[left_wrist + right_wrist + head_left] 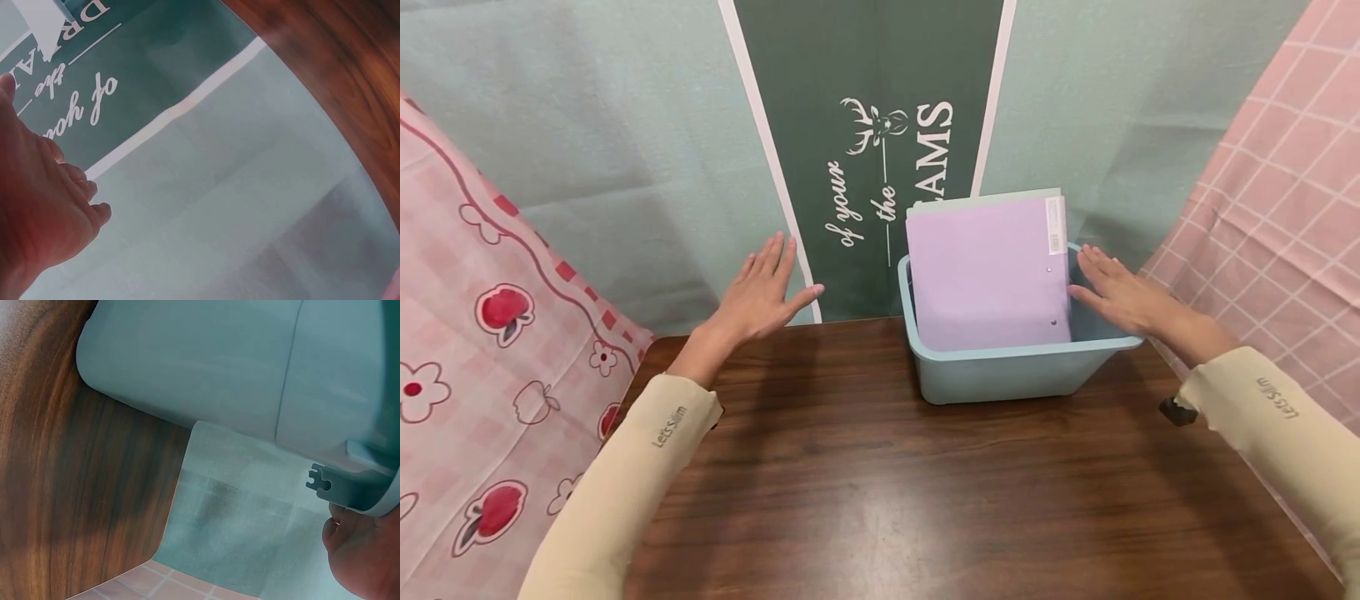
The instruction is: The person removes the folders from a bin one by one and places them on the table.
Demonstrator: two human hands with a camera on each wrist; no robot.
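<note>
Your left hand (756,293) has its fingers straight and nearly side by side, the thumb angled well away; it holds nothing, in front of the pale stripe bordering a dark green panel (925,42). Your right hand (1116,298) likewise has straight fingers, close together, with the thumb apart and pointing toward a lilac folder (985,279); the hand lies at the right rim of a pale blue bin (1000,377), though you cannot tell whether it touches. The folder, a flat, smooth rectangle with a white label (1056,225) along one edge and two small round marks below, stands tilted inside the bin, its upper part above the rim. Behind it shows the narrow edge of a pale green sheet (1015,199). The bin is smooth and plastic-looking, with rounded corners and a rolled lip; the right wrist view shows a notched tab (320,480) under that lip. It sits at the back of a dark brown table (880,492) with streaked wood grain. Around these hang faintly creased cloths: a grey-green backdrop (655,167), an apple-and-flower print (445,275) on your left, and a pink, white-gridded cloth (1262,192) on your right.
</note>
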